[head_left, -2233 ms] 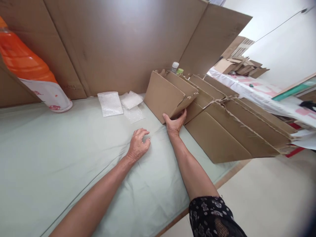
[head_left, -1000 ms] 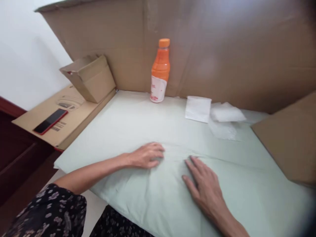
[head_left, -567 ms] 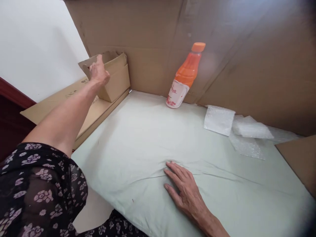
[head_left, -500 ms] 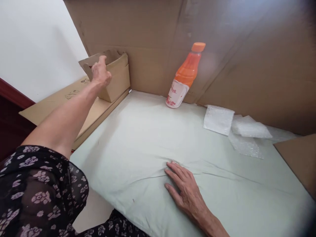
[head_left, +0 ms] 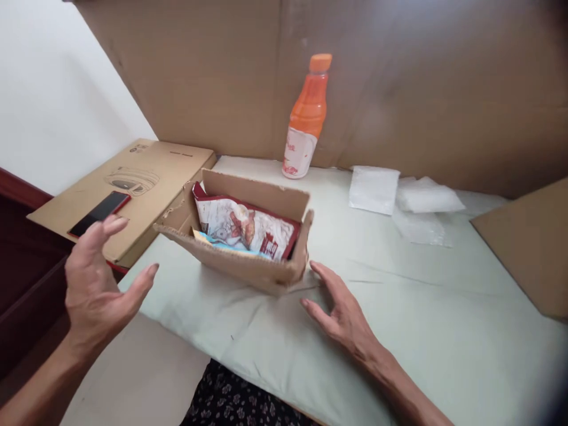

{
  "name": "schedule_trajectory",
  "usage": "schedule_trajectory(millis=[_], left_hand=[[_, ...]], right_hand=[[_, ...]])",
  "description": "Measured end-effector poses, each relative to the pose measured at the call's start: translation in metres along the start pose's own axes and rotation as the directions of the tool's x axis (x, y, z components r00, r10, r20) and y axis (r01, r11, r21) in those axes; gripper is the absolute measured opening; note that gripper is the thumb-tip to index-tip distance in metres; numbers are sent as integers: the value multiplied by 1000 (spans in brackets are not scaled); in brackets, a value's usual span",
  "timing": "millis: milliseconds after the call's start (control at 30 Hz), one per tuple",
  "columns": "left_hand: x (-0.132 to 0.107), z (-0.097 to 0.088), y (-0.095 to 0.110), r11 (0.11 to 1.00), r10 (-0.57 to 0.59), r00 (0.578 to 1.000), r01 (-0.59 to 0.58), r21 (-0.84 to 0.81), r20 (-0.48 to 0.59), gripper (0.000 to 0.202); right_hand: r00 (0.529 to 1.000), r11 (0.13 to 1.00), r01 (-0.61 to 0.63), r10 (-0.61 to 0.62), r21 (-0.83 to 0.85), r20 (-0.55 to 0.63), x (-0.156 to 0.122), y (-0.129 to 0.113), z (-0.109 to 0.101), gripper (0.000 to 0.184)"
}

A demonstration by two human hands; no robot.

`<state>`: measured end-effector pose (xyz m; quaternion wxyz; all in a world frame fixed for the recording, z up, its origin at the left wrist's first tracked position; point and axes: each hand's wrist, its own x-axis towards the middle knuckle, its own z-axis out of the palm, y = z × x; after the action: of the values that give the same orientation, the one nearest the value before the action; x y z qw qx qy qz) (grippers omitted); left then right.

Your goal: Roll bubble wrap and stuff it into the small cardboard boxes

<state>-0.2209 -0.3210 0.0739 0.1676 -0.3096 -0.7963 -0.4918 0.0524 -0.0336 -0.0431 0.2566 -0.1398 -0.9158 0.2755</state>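
Observation:
An open cardboard box (head_left: 248, 273) sits on the pale green cloth in front of me. Inside it lie a white and dark red printed packet (head_left: 248, 228) and, partly hidden by the near wall, a blue and yellow packet (head_left: 222, 244). My left hand (head_left: 104, 278) is in the air left of the box, empty, its fingers and thumb apart. On the other side, my right hand (head_left: 341, 307) is beside the box's right end, fingers spread, holding nothing; whether a fingertip touches the cardboard I cannot tell.
A bottle (head_left: 306, 118) with an orange cap stands against the cardboard wall (head_left: 199, 77). Bubble wrap pieces (head_left: 375, 189) lie to its right. A flat cardboard carton (head_left: 177, 171) at left carries a dark phone (head_left: 100, 213). A cardboard piece (head_left: 528, 248) stands at the right.
The box has come from the flat carton at left onto the cloth in front of me. My left hand has drawn back toward me and is off the box. The phone has come into sight.

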Motion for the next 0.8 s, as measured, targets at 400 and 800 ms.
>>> schedule_trajectory(millis=[400, 800], left_hand=[[-21, 106, -31, 907, -333, 687, 421, 20, 646, 52], [-38, 222, 22, 942, -141, 822, 283, -182, 551, 53]], right_hand=[[983, 948, -182, 166, 260, 83, -10, -26, -8, 78], [876, 843, -403, 468, 355, -117, 56, 109, -97, 42]])
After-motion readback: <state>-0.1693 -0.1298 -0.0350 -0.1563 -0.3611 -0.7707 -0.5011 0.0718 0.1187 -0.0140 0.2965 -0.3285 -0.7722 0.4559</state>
